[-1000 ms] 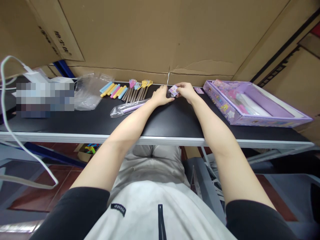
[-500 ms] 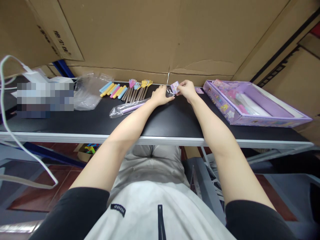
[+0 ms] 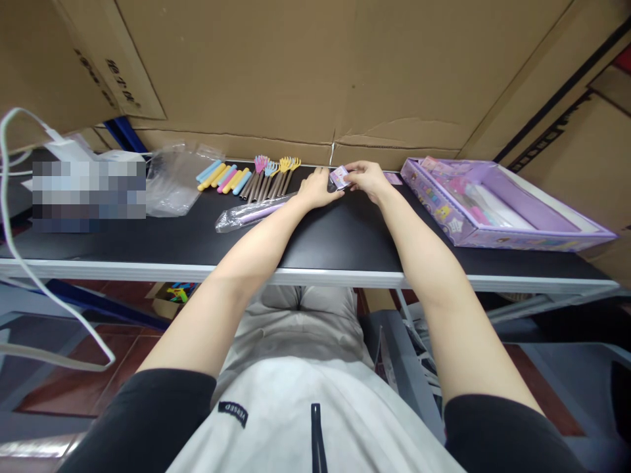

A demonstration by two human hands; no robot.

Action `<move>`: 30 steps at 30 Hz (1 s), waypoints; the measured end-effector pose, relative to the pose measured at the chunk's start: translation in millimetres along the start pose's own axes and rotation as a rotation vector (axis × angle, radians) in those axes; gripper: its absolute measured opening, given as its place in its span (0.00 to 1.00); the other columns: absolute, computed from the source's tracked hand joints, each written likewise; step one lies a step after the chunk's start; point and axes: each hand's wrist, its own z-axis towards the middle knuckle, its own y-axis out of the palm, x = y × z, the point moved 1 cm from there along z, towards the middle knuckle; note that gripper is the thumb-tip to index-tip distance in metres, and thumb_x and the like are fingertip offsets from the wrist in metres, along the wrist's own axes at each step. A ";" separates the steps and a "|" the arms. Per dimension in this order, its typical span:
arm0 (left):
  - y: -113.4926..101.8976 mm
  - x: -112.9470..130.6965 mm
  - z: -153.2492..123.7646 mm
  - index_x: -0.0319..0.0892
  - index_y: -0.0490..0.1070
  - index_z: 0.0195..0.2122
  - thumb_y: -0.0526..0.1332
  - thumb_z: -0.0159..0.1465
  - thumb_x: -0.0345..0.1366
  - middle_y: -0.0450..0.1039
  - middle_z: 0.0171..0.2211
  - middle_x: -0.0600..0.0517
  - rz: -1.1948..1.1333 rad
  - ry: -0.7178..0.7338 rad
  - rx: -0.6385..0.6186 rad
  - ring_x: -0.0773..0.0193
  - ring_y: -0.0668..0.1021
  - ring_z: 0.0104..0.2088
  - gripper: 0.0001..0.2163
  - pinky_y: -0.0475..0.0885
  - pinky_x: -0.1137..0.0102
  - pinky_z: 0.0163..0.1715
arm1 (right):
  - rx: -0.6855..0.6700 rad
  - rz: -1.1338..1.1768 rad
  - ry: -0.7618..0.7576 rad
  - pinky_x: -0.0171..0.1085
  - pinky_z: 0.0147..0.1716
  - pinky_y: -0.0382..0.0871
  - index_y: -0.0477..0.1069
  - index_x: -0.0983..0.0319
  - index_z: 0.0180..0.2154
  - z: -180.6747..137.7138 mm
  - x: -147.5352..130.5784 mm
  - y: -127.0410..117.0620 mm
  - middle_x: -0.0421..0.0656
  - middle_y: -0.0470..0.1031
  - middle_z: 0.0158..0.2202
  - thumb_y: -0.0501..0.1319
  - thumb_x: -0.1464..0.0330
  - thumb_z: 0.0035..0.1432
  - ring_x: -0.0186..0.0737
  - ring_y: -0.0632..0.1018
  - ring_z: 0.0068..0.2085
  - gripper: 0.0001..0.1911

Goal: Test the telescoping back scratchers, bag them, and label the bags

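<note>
A long clear plastic bag (image 3: 239, 217) with a light-purple stick inside lies slantwise on the black tabletop. My left hand (image 3: 316, 189) rests flat over its upper part, fingers stretched forward and thumb out to the right; what is under the palm is hidden. Just right of those fingers, a small purple printed card (image 3: 340, 177) sits at the bag's far end. My right hand (image 3: 365, 180) pinches the card's right edge between thumb and fingers. Left of my hands are several back scratchers (image 3: 270, 179) with coloured claw heads and several pink, yellow and blue handles (image 3: 224, 177).
At the right stands an open purple printed box (image 3: 463, 226) holding plastic-wrapped items. Another small purple card (image 3: 393, 179) lies by its left side. Empty clear bags (image 3: 175, 184) lie at the left, near a white cable (image 3: 10, 217). A cardboard wall (image 3: 315, 72) closes off the back.
My right hand has tilted the small card and brought it slightly left and down, closer to the left fingers. My left hand and the bag have stayed in place.
</note>
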 end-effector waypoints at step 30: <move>5.1 -5.8 6.2 0.38 0.70 0.63 0.69 0.69 0.42 0.71 0.66 0.33 -0.017 0.063 0.033 0.41 0.74 0.67 0.25 0.71 0.54 0.67 | -0.037 -0.017 0.103 0.30 0.22 0.59 0.69 0.62 0.24 -6.0 -3.0 12.1 0.37 0.65 0.18 0.70 0.82 0.49 0.30 0.65 0.22 0.14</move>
